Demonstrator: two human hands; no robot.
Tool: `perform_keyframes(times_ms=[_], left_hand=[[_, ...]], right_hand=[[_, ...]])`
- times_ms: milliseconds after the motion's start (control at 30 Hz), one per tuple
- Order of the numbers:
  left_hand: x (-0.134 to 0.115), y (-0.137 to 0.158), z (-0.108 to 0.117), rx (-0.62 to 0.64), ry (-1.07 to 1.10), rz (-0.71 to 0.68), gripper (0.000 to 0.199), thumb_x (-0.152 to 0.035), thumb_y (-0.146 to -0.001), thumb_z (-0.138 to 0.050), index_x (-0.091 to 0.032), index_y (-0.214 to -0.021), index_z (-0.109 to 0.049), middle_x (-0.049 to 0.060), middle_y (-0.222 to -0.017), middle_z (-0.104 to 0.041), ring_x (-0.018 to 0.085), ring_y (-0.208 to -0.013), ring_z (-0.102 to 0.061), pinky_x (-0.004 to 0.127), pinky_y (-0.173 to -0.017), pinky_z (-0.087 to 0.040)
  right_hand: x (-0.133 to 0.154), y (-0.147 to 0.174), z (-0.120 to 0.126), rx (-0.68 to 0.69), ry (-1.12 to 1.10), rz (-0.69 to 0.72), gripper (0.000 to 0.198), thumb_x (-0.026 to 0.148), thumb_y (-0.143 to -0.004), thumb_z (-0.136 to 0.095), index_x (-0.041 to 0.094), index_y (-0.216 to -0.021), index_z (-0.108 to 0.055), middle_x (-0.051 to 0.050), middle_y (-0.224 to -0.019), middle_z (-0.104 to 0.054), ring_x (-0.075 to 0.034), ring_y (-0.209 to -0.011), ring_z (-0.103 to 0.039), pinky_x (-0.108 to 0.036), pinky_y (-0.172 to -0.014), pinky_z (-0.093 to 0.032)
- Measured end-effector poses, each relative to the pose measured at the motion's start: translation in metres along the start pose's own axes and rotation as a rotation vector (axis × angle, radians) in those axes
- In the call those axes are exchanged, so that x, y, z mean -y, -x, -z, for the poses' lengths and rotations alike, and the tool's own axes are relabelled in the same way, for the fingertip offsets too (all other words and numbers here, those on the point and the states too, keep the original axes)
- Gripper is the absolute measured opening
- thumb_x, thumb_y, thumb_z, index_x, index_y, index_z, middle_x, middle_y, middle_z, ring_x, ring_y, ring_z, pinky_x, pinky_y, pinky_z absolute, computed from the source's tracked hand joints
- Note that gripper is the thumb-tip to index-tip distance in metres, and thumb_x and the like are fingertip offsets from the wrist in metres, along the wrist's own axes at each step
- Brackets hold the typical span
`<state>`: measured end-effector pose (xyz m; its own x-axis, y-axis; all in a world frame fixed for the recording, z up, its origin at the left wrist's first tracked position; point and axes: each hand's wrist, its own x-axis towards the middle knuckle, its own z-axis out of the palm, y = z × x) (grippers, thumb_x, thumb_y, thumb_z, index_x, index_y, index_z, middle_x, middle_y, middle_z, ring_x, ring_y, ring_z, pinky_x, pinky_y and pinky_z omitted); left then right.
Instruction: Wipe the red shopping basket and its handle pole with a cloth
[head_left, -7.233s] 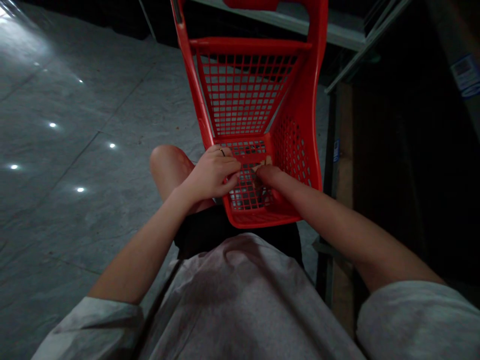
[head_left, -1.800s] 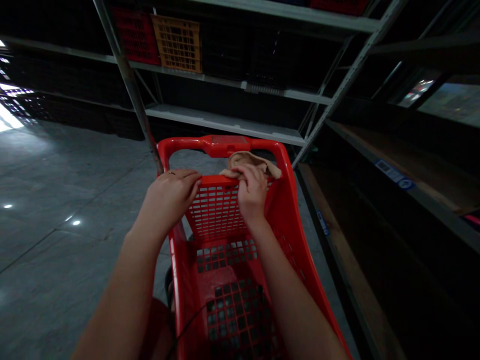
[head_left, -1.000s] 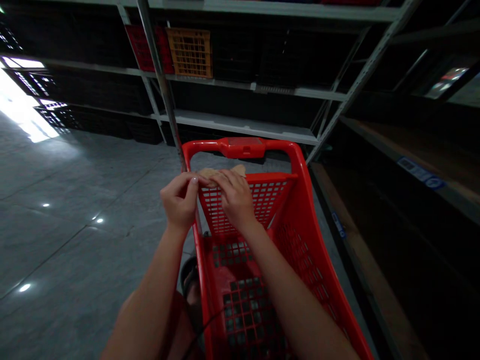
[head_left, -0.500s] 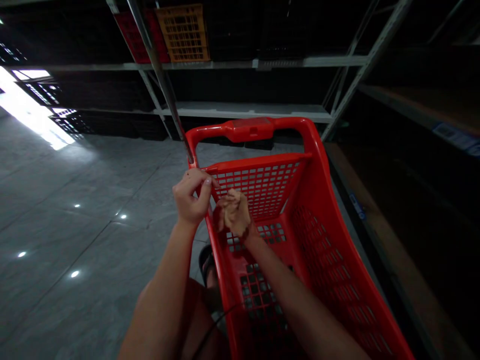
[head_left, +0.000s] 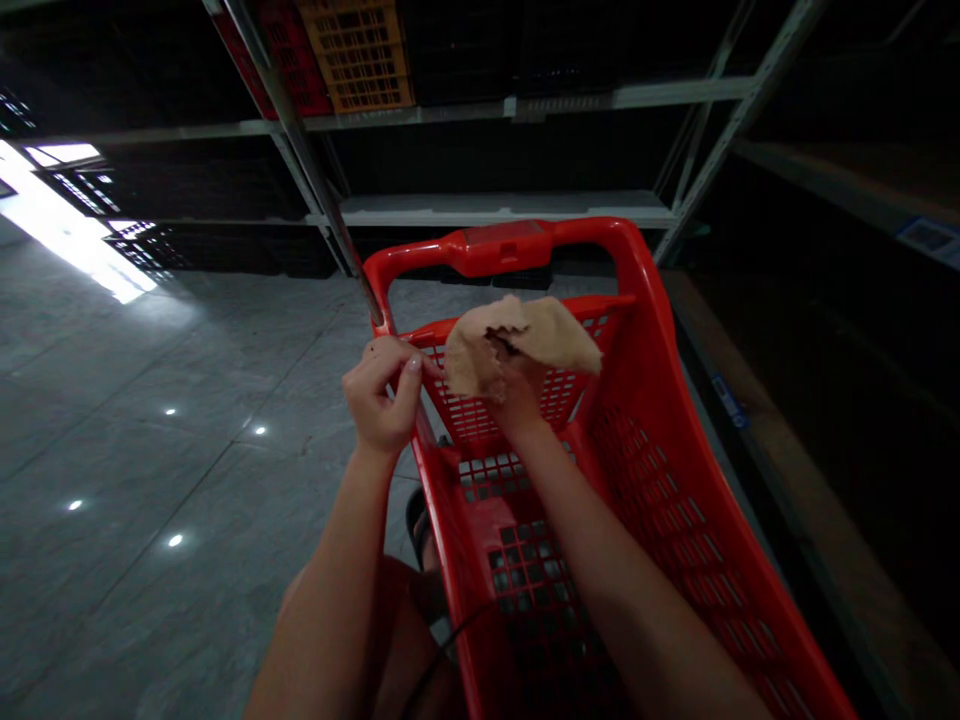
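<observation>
A red plastic shopping cart [head_left: 660, 340] with grid-patterned walls and floor stands right in front of me. My left hand [head_left: 384, 395] is closed at the cart's left rim, just below the handle corner, thumb against the curled fingers. Over the cart's inside, near the perforated panel below the handle, my right hand [head_left: 519, 400] grips a beige cloth [head_left: 559, 338]. The cloth is spread out and hides most of the right fingers. Its edge looks ragged.
A metal pole [head_left: 300, 140] rises from the cart's left handle corner. Behind is a shelf rack [head_left: 495, 215] with dark crates and a yellow crate [head_left: 358, 55]. Dark shelving with a blue-and-white label [head_left: 729, 402] runs along the right. Grey floor [head_left: 187, 430] lies left.
My right hand has moved up and away from the left rim, toward the handle. The cloth, bunched before, is now spread wide. My left hand stays at the rim.
</observation>
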<state>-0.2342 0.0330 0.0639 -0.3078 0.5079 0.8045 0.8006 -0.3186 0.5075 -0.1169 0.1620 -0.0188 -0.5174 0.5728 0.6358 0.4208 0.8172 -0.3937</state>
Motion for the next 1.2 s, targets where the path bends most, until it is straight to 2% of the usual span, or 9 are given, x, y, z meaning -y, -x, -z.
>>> perform_keyframes(times_ms=[100,200,333,467,667,767,900,1000,1200], left_hand=[[-0.001,0.0,0.0,-0.006,-0.022,0.024,0.037,-0.04,-0.097,-0.049,-0.023,-0.068,-0.063,0.003,-0.069,-0.068,0.018,-0.071,-0.064,0.038,-0.081,-0.052],[0.0,0.001,-0.002,-0.035,-0.021,0.052,0.038,-0.043,-0.097,-0.048,-0.023,-0.067,-0.062,0.003,-0.069,-0.068,0.019,-0.07,-0.064,0.038,-0.08,-0.053],[0.0,0.001,-0.004,-0.094,0.038,0.038,0.037,-0.041,-0.096,-0.049,-0.023,-0.066,-0.06,0.002,-0.067,-0.065,0.018,-0.068,-0.062,0.037,-0.076,-0.052],[-0.002,0.0,-0.002,-0.045,0.042,-0.007,0.033,-0.033,-0.096,-0.05,-0.023,-0.067,-0.06,0.001,-0.064,-0.063,0.017,-0.067,-0.06,0.036,-0.076,-0.049],[-0.005,-0.003,0.001,0.028,-0.065,-0.024,0.036,-0.036,-0.097,-0.047,-0.023,-0.065,-0.06,0.002,-0.068,-0.067,0.017,-0.07,-0.061,0.037,-0.08,-0.049],[-0.004,-0.004,0.0,0.044,-0.106,0.004,0.04,-0.041,-0.097,-0.045,-0.024,-0.065,-0.061,0.002,-0.069,-0.067,0.018,-0.072,-0.062,0.037,-0.082,-0.05],[-0.002,-0.004,-0.001,0.026,-0.076,-0.013,0.039,-0.043,-0.097,-0.046,-0.024,-0.067,-0.062,0.002,-0.069,-0.067,0.018,-0.07,-0.062,0.038,-0.082,-0.049],[0.0,-0.003,-0.001,0.025,-0.052,-0.027,0.037,-0.041,-0.098,-0.047,-0.024,-0.068,-0.062,0.002,-0.069,-0.067,0.018,-0.069,-0.062,0.039,-0.082,-0.049],[-0.007,-0.008,0.003,0.104,-0.099,-0.07,0.036,-0.037,-0.098,-0.047,-0.024,-0.07,-0.065,0.002,-0.074,-0.072,0.018,-0.073,-0.067,0.041,-0.087,-0.049]], right_hand=[[0.003,-0.013,0.011,-0.203,-0.021,-0.087,0.036,0.026,-0.095,-0.056,0.027,-0.131,-0.062,-0.012,-0.149,-0.048,-0.039,-0.146,-0.03,-0.069,-0.119,-0.029],[0.015,-0.018,0.017,-0.251,-0.074,0.012,0.026,0.023,-0.099,-0.05,0.027,-0.113,-0.071,-0.008,-0.144,-0.053,-0.033,-0.144,-0.032,-0.061,-0.12,-0.034],[0.031,-0.007,0.001,-0.097,-0.089,0.244,0.025,0.021,-0.1,-0.049,0.025,-0.103,-0.074,-0.006,-0.137,-0.061,-0.027,-0.137,-0.042,-0.05,-0.116,-0.043],[0.024,0.039,-0.038,0.152,-0.113,0.371,0.023,0.021,-0.1,-0.052,0.023,-0.109,-0.073,-0.007,-0.128,-0.067,-0.021,-0.124,-0.053,-0.039,-0.11,-0.05],[-0.012,0.132,-0.069,0.499,-0.058,0.153,0.019,0.009,-0.093,-0.059,0.017,-0.099,-0.075,-0.009,-0.105,-0.071,-0.021,-0.108,-0.06,-0.034,-0.094,-0.055],[-0.005,0.118,-0.053,0.347,-0.102,0.124,0.021,0.011,-0.093,-0.057,0.017,-0.104,-0.074,-0.011,-0.109,-0.069,-0.022,-0.112,-0.058,-0.036,-0.098,-0.051],[0.03,0.045,-0.028,0.022,-0.186,0.114,0.028,0.016,-0.098,-0.05,0.021,-0.115,-0.071,-0.011,-0.127,-0.063,-0.024,-0.125,-0.051,-0.045,-0.11,-0.041],[0.041,0.019,-0.024,-0.066,-0.157,0.089,0.03,0.019,-0.098,-0.051,0.022,-0.122,-0.068,-0.012,-0.131,-0.061,-0.025,-0.129,-0.047,-0.049,-0.114,-0.035],[-0.004,0.098,-0.047,0.349,0.008,0.151,0.028,0.021,-0.096,-0.057,0.025,-0.121,-0.069,-0.011,-0.131,-0.063,-0.026,-0.125,-0.049,-0.046,-0.11,-0.045]])
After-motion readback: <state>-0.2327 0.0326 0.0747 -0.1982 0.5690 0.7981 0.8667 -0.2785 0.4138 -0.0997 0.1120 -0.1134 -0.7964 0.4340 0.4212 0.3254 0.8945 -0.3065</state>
